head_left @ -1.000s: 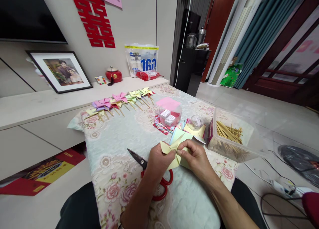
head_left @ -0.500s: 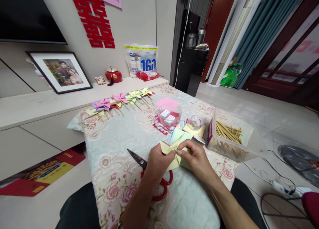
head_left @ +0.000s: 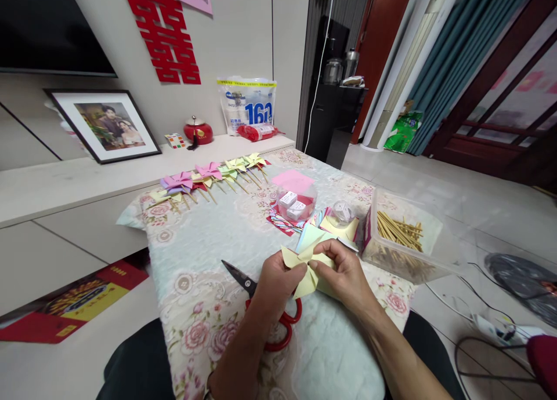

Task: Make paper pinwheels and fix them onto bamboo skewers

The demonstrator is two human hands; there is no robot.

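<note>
Both hands pinch the yellow paper pinwheel [head_left: 307,266] above the floral tablecloth [head_left: 209,237], left hand [head_left: 276,284] and right hand [head_left: 343,275] meeting at its centre, and a loosened pinch could let the folded corners spring open.

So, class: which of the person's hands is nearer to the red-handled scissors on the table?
Left. The left hand hovers right over the scissors, covering part of the red handles. The right hand is farther off to the side, pinching the yellow paper.
</note>
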